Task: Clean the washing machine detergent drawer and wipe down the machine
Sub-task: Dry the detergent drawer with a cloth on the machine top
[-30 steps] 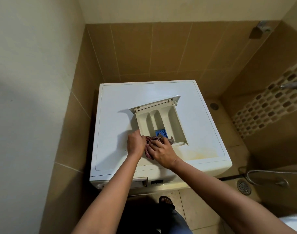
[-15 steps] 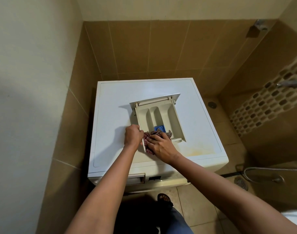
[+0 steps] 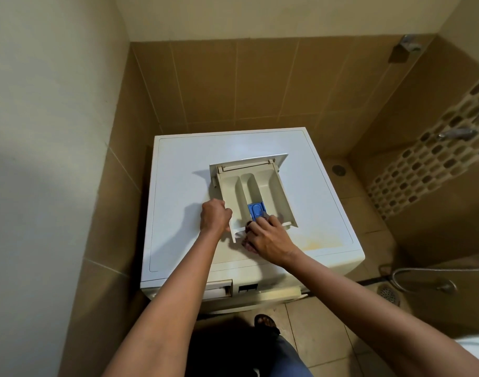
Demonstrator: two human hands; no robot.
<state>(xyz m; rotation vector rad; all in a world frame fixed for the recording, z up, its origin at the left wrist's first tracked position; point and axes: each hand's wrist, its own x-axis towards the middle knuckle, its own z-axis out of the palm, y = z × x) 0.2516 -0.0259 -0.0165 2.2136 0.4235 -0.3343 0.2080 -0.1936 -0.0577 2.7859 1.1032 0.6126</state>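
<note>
I'm gripping the detergent drawer (image 3: 263,186) by its wall w/ left hand (image 3: 215,216) so right hand (image 3: 269,238), clutching the cloth (image 3: 247,245), is scrubbing w/o it sliding.

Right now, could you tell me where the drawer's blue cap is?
In the head view, the blue cap sits at the near end of the detergent drawer atop the washing machine, just past the right hand.

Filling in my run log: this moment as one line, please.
left hand: grips detergent drawer, left wall | right hand: holds cloth at drawer's near end, beside blue insert | drawer: lying on washing machine top
</note>
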